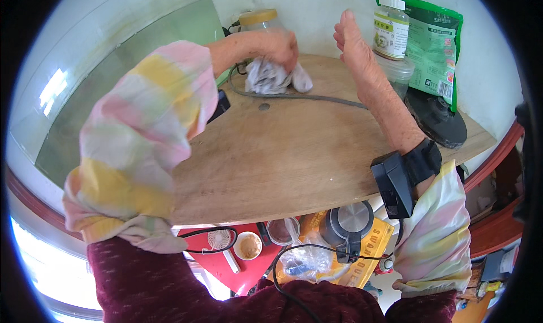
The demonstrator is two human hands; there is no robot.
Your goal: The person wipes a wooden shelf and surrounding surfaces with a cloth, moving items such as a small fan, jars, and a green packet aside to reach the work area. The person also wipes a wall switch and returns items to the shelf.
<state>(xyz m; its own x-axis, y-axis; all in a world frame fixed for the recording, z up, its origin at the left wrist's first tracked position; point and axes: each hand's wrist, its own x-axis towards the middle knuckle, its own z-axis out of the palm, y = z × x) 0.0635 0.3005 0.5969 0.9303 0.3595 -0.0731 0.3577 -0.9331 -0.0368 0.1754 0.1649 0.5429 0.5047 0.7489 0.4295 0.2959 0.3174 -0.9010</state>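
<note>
My left hand (pixel 281 48) is closed on a crumpled white-grey cloth (pixel 266 77) at the back of the wooden board (pixel 271 153). The cloth rests on the wood, beside a grey cable (pixel 305 97). My right hand (pixel 353 37) is raised near the wall, holding nothing, its fingers stretched out. Just right of it a white-capped bottle (pixel 391 29) stands on a clear tub (pixel 396 71). Behind my left hand is a jar with a yellow lid (pixel 258 16), partly hidden by the forearm.
A green pouch (pixel 435 51) leans at the back right, by a black round base (pixel 438 122). A glass tank (pixel 113 80) stands left. Below the board's front edge are a red table (pixel 226 275), a white handheld fan (pixel 220 241), a cup (pixel 248 245), a plastic bag (pixel 308 261) and a kettle (pixel 350 221).
</note>
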